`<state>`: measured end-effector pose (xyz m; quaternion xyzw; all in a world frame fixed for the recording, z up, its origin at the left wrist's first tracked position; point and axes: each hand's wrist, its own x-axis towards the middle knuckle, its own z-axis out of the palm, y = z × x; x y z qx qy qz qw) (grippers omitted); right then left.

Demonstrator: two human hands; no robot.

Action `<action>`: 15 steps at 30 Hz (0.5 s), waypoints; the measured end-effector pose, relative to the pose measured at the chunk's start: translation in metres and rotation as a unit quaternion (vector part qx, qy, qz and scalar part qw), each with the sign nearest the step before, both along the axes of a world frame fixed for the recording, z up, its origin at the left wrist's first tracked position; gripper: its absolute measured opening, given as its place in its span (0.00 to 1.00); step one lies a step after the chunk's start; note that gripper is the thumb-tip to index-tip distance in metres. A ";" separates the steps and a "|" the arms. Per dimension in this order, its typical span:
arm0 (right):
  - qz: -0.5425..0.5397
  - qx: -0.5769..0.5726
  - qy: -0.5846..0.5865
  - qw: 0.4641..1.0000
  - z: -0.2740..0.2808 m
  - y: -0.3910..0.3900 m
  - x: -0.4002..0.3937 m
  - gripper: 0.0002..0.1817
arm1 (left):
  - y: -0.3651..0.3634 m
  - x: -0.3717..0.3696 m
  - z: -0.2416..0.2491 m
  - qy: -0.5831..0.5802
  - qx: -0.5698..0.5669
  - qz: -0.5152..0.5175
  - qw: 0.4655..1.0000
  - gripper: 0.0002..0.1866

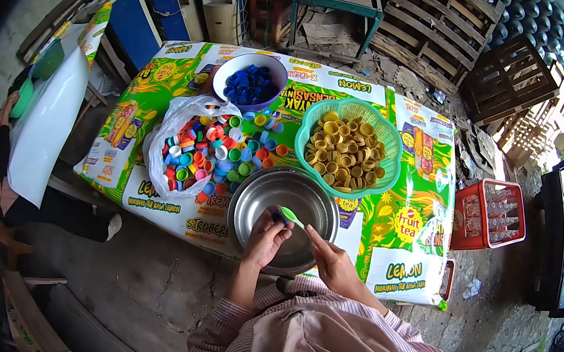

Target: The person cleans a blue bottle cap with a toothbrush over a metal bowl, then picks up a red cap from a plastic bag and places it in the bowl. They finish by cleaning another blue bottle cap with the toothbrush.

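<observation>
The mat (403, 231) was bright green and yellow, printed with white panels, drink labels and fruit pictures, and the crate (488, 214) beside it was red. A white bowl (222, 75) held dark blue caps (250, 85), a turquoise-green basket (387, 135) held dull gold caps (348, 149), and a white plastic bag (157, 146) held caps (222, 157) in red, blue, green, orange and white. The metal basin (250, 205) was grey-silver, the cap (277, 214) above it blue, the small tool (292, 216) light green, and the sleeves (212, 345) pink with fine dark stripes.
</observation>
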<state>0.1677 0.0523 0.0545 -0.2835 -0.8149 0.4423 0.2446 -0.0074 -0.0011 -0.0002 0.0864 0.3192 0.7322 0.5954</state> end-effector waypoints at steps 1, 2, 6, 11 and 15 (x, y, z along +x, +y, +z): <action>0.009 -0.003 0.001 1.000 0.000 0.000 0.000 0.31 | 0.001 0.001 0.001 0.024 0.001 0.004 1.000 0.11; 0.011 -0.003 0.001 1.000 0.000 0.002 0.001 0.31 | 0.001 0.001 0.001 0.023 0.002 0.006 1.000 0.11; 0.008 0.019 -0.018 1.000 0.001 0.005 0.005 0.30 | -0.002 -0.003 -0.007 0.016 0.023 0.002 1.000 0.11; -0.008 0.017 -0.031 0.999 -0.001 0.008 0.008 0.30 | -0.002 0.001 -0.004 0.030 0.003 0.012 0.999 0.13; 0.004 0.018 -0.035 0.999 -0.003 0.006 0.007 0.29 | -0.002 0.001 0.008 0.102 -0.035 -0.008 0.994 0.14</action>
